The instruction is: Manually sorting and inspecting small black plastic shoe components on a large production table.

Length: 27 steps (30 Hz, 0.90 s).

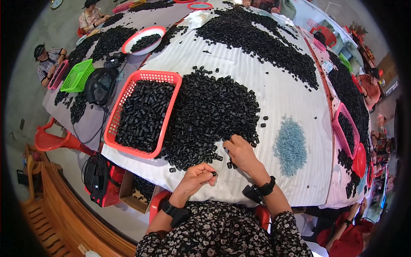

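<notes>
My left hand is closed, pinching a small black cylindrical piece between thumb and fingertips just above the white cloth. To its right, my right hand reaches to the near right edge of a heap of black cylindrical pieces. Its fingers are curled together; whatever lies between them is hidden. Several loose black pieces rest beside both hands. Left of the heap stands a red plastic basket full of the same kind of piece. A pile of small clear bluish pieces lies right of my right hand.
A larger black heap spreads across the far table. At the far left are a red-rimmed white basin, a green basket and a black fan. A pink basket stands at right. Other people sit around the table.
</notes>
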### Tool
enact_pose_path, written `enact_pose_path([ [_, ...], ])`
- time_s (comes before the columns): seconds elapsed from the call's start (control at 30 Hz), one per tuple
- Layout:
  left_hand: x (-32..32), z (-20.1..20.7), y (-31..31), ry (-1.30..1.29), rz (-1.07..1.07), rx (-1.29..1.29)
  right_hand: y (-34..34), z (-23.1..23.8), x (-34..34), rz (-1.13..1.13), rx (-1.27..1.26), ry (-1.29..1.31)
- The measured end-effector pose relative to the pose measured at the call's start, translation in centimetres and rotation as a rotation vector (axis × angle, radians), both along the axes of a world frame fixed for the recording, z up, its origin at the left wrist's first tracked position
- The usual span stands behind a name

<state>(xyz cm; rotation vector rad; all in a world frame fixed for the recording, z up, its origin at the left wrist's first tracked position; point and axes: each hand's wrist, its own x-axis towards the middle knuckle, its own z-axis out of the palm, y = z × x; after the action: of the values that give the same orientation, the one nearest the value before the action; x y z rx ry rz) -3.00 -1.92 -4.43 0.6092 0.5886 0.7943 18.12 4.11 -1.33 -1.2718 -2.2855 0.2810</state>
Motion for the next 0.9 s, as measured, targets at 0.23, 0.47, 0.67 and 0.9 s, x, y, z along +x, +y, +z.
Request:
enact_pose_path([
  [0.23, 0.2, 0.0, 0.0, 0.018, 0.003, 0.021, 0.5, 0.0, -0.7, -0.046, 0.023, -0.121],
  [0.47, -0.2, -0.5, 0.0, 0.014, -0.001, 0.022, 1.1, 0.8, -1.4, 0.072, 0.164, -0.34],
  [0.67, 0.2, 0.1, 0.1, 0.01, 0.01, 0.027, 2.7, 0.9, -0.6, 0.197, 0.072, -0.423],
  [0.9, 0.2, -0.7, 0.0, 0.0, -0.016, 0.027, 1.8, 7.0, 2.5, 0.224, -0.412, 0.153],
])
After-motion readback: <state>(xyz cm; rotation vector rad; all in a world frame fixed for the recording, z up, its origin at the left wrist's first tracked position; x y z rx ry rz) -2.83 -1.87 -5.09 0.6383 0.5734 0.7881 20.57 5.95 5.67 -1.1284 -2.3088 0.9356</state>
